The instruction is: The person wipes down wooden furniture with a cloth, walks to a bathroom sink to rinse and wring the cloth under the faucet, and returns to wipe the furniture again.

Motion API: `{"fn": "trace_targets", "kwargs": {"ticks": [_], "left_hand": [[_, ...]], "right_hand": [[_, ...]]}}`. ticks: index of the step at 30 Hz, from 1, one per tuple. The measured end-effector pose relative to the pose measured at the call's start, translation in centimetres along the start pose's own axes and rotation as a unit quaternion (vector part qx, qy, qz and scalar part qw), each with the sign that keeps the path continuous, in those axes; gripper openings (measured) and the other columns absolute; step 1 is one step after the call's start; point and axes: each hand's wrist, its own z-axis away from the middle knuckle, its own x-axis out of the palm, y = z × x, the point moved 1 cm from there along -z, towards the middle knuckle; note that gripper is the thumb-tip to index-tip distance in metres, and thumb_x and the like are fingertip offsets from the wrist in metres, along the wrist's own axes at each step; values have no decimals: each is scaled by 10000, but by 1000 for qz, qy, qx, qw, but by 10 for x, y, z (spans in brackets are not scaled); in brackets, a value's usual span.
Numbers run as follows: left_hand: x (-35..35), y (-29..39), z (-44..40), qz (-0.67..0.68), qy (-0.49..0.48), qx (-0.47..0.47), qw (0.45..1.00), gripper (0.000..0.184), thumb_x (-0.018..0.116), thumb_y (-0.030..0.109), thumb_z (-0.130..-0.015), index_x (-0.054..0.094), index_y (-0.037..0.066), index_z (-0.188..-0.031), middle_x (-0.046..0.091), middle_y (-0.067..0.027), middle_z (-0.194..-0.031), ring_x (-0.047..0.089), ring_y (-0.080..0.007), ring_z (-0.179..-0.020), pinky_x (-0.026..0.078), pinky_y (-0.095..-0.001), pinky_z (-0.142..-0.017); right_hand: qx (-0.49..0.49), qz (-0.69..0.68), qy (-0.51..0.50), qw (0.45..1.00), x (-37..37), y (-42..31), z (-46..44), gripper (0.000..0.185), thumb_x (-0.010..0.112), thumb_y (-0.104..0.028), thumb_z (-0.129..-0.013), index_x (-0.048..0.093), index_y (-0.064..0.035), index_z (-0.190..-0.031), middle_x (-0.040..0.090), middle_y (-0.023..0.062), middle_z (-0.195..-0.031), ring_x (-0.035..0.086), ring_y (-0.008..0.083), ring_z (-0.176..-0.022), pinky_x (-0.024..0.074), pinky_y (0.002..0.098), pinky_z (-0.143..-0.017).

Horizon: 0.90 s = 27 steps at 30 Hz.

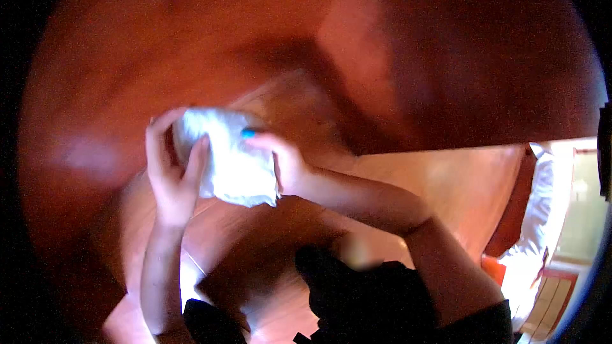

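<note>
A dark sleeve (483, 326) is seen nearest. A white bundle (233, 167), gripped by left hand (175, 181) and right hand (290, 169), is apparently lifted, not yet released.

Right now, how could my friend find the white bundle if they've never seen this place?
Start at the big reddish-brown surface filling the upper left. At its lower part, the left hand and right hand hold a white, soft-looking bundle. Unlike the white, fabric-like thing near the right edge, this one is between the hands.
</note>
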Motion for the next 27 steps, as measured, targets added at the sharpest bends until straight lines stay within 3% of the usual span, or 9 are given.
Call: {"fn": "trace_targets", "kwargs": {"ticks": [1, 3, 5, 7, 10, 13, 14, 20, 27], "left_hand": [[3, 1, -14, -38, -8, 9, 999, 377, 583, -36, -765, 441, 7, -1111, 498, -105, -1055, 495, -194, -998, 396, -311, -885], [11, 6, -39, -47, -12, 3, 999, 361, 623, -12, -740, 480, 15, -1070, 533, -124, -952, 543, -197, -900, 444, -308, -792], [7, 21, -60, -182, -57, 108, 976, 319, 626, 36, -734, 508, 14, -1029, 528, -147, -912, 548, -275, -858, 449, -337, -750], [8, 45, -73, -261, -90, 182, 944, 301, 622, 70, -737, 516, 16, -1014, 520, -151, -894, 540, -315, -839, 448, -351, -730], [13, 59, -92, -252, -119, 192, 941, 265, 592, 64, -776, 544, 6, -1029, 544, -145, -979, 552, -259, -907, 440, -328, -784], [26, 58, -107, -205, -152, 196, 947, 250, 572, 83, -795, 553, 25, -1038, 556, -131, -970, 550, -240, -915, 431, -325, -803], [33, 55, -113, -201, -167, 156, 953, 284, 568, 62, -786, 548, 34, -1067, 544, -132, -1098, 527, -251, -1018, 411, -332, -880], [75, 73, -160, -80, -80, 494, 862, 241, 566, 39, -750, 535, -30, -979, 487, -185, -1019, 504, -308, -936, 419, -358, -832], [121, 103, -168, 36, -9, 567, 823, 387, 558, 50, -754, 468, 37, -1130, 407, -179, -1228, 428, -319, -1115, 376, -391, -914]], "right_hand": [[-27, -35, -18, 999, 2, 0, -8, 440, 528, -295, -801, 470, -8, -1130, 589, 130, -980, 593, 240, -818, 488, 369, -770], [-48, -72, -137, 987, 1, -7, -19, 587, 436, -400, -822, 375, 12, -1236, 505, 166, -1163, 532, 277, -1022, 416, 408, -908], [-56, -93, -156, 982, 9, -12, -25, 698, 324, -571, -831, 340, -37, -1280, 453, 147, -1235, 479, 277, -1106, 387, 432, -937], [-8, -197, -232, 952, 15, -9, -25, 726, 297, -621, -814, 340, -77, -1293, 432, 130, -1257, 452, 281, -1133, 379, 431, -942], [-65, -19, -123, 990, 24, -12, -17, 693, 342, -580, -796, 342, -94, -1290, 443, 114, -1245, 464, 283, -1116, 387, 408, -932], [-72, 25, -62, 995, 20, -16, 1, 671, 389, -508, -763, 336, -91, -1286, 464, 108, -1203, 470, 279, -1103, 394, 407, -921], [-70, 37, -41, 996, 11, -21, 4, 675, 394, -505, -758, 335, -87, -1285, 464, 109, -1202, 466, 280, -1107, 393, 410, -920], [-131, 4, 52, 990, -14, -48, 54, 677, 432, -468, -749, 331, -63, -1282, 433, 127, -1250, 446, 297, -1130, 387, 427, -924], [-234, 136, 180, 946, 13, -66, 127, 659, 495, -390, -748, 322, -54, -1287, 420, 138, -1265, 441, 305, -1138, 383, 434, -928]]}}
